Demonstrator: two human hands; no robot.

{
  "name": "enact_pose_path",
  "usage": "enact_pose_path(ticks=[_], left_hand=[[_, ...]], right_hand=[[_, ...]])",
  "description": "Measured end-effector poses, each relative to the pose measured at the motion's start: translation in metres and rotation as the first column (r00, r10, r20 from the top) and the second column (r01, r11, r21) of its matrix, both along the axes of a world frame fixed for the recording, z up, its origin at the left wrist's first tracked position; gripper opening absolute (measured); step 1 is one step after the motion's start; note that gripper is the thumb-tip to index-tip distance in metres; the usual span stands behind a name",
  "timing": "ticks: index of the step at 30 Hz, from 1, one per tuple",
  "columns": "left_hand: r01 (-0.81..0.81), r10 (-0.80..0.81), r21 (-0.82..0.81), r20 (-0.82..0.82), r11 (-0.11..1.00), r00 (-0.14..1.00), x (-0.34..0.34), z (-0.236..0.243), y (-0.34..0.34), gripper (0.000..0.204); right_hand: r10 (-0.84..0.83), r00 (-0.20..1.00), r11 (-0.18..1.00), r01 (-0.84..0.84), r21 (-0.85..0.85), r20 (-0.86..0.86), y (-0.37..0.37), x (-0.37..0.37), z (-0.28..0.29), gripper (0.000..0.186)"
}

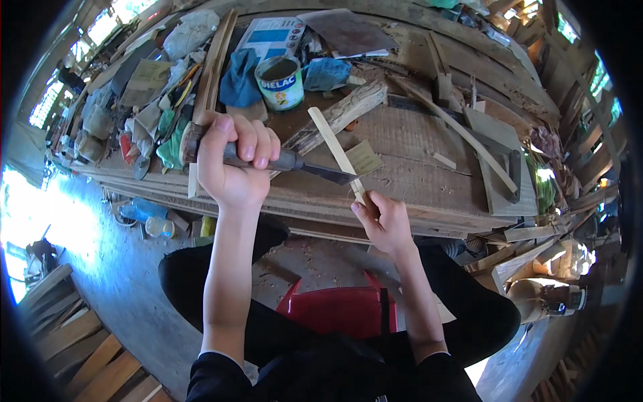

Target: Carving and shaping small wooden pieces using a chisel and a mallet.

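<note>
My left hand (234,157) is closed round the thick handle of a chisel (328,173), whose dark blade points right. The blade's tip lies against a thin, pale wooden strip (331,141). Low on that strip, my right hand (388,224) pinches its near end between thumb and fingers, at the front edge of the workbench (429,187). The strip slants away to the upper left. Beneath it lies a small square of sandpaper (364,159), and a rough piece of split wood (341,117) rests just behind.
A tin can (279,84) and blue cloths (238,77) stand behind my left hand. Cluttered bags and tools (144,114) fill the bench's left. To the right lie a long stick (459,130) and a board (502,161). A red plastic stool (335,311) is below.
</note>
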State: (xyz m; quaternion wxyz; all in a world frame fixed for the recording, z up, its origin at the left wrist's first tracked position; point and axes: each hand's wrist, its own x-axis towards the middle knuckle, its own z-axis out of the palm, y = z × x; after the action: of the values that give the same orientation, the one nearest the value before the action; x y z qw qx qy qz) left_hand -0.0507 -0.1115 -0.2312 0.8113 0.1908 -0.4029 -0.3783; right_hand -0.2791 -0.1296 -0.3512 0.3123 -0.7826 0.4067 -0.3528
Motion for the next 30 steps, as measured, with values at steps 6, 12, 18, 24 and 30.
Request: enact_pose_path(ticks=[6,12,18,24,30], left_hand=[[0.061,-0.061,-0.087,-0.004,0.994,0.998,-0.042,0.008,-0.030,0.008],[0.106,-0.076,-0.172,0.172,0.979,0.982,-0.090,-0.013,-0.034,0.008],[0.019,0.016,-0.191,0.181,0.981,0.983,-0.108,0.013,-0.032,0.010],[-0.054,0.054,-0.016,0.023,0.998,0.998,-0.080,0.017,-0.036,0.005],[-0.208,0.212,0.118,-0.022,0.971,0.977,-0.092,0.020,-0.042,0.015]], right_hand=[[-0.036,0.966,0.953,-0.043,-0.300,-0.254,-0.036,-0.044,0.021,0.022],[-0.122,0.950,0.968,0.050,-0.246,-0.287,-0.039,-0.079,0.017,0.022],[-0.213,0.938,0.960,0.148,-0.238,-0.274,-0.038,-0.085,0.004,0.022],[-0.097,0.950,0.966,0.018,-0.258,-0.297,-0.063,-0.111,0.001,0.012],[-0.092,0.963,0.930,-0.007,-0.367,-0.254,-0.075,-0.112,-0.004,0.013]])
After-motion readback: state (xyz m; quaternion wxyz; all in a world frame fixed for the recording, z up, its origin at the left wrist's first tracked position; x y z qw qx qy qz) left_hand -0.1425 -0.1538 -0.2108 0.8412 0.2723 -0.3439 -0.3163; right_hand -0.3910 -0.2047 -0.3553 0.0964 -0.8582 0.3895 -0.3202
